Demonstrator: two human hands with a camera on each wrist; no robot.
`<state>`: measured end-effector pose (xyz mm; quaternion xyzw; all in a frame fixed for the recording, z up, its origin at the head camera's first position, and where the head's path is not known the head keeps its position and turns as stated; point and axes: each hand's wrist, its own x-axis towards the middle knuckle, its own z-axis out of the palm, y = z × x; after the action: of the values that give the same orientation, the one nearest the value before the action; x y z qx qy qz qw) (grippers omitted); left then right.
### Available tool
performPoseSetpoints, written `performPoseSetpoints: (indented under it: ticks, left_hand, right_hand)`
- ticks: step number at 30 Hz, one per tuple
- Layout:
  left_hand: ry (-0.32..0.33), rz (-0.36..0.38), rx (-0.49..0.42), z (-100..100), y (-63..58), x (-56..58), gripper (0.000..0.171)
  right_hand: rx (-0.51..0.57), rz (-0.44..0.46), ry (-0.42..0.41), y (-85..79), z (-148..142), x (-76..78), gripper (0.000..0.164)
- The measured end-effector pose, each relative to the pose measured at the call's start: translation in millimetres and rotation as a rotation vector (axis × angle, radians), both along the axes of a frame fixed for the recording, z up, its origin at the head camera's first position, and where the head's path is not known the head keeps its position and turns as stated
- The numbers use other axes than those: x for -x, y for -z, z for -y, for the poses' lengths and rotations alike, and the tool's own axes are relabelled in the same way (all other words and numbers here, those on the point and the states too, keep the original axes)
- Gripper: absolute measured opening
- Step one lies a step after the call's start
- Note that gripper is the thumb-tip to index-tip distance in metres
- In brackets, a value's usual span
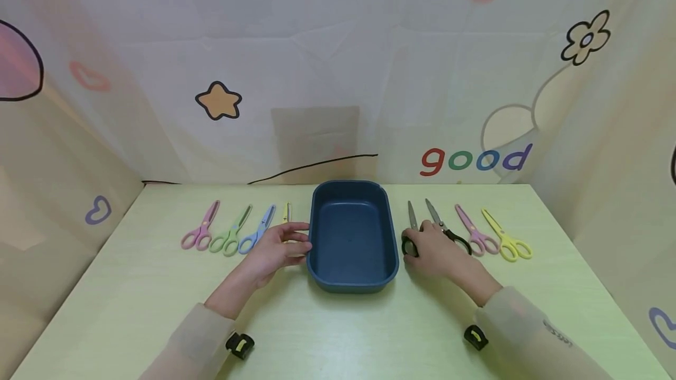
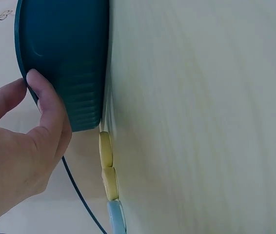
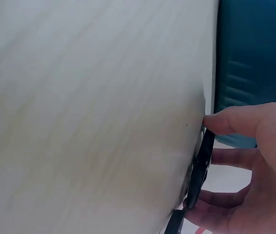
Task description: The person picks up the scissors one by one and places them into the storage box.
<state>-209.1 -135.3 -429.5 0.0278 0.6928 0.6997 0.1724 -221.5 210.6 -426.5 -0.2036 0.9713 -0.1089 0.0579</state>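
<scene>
A deep blue plastic bin [image 1: 352, 283] stands in the middle of the table. My left hand [image 1: 277, 251] touches the bin's left side near the rim with its fingertips, and no finger shows inside the bin. To the right of the bin, my right hand [image 1: 435, 251] grips the black handles of a pair of scissors [image 1: 412, 216] lying on the table. In the right wrist view the thumb and fingers are on opposite edges of the black handle [image 3: 201, 165]. A second pair of black-handled scissors [image 1: 434, 213] lies beside it, partly under the hand.
Left of the bin lie pink scissors [image 1: 206, 224], green scissors [image 1: 230, 239], blue scissors [image 1: 262, 228] and yellow scissors [image 1: 287, 213], these last partly hidden by my left hand. Farther right are pink scissors [image 1: 472, 230] and yellow scissors [image 1: 504, 236]. A printed curtain [image 1: 327, 75] hangs behind.
</scene>
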Motion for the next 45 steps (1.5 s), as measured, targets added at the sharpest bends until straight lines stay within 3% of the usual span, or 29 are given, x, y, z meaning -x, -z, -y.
performPoseSetpoints:
  ticks: [12,25,30,37,45]
  left_hand:
    - [0.012,0.008,-0.009,-1,1.9,1.3,0.052]
    - [0.031,0.043,-0.031,-2,4.4,2.3,0.049]
    - [0.046,0.043,-0.041,-1,3.6,4.3,0.05]
    - [0.051,0.054,-0.033,0,3.3,6.2,0.049]
    - [0.063,0.049,-0.034,2,0.7,5.8,0.05]
  right_hand:
    - [0.036,0.011,0.03,-0.6,1,0.6,0.034]
    - [0.07,-0.006,0.061,-6.1,-2,-5.5,0.038]
    - [0.082,-0.008,0.1,-14.9,-2,-4.4,0.038]
    - [0.134,-0.119,0.089,-32.4,1,-6.4,0.035]
    - [0.169,-0.159,0.122,-45.9,15,-10.1,0.039]
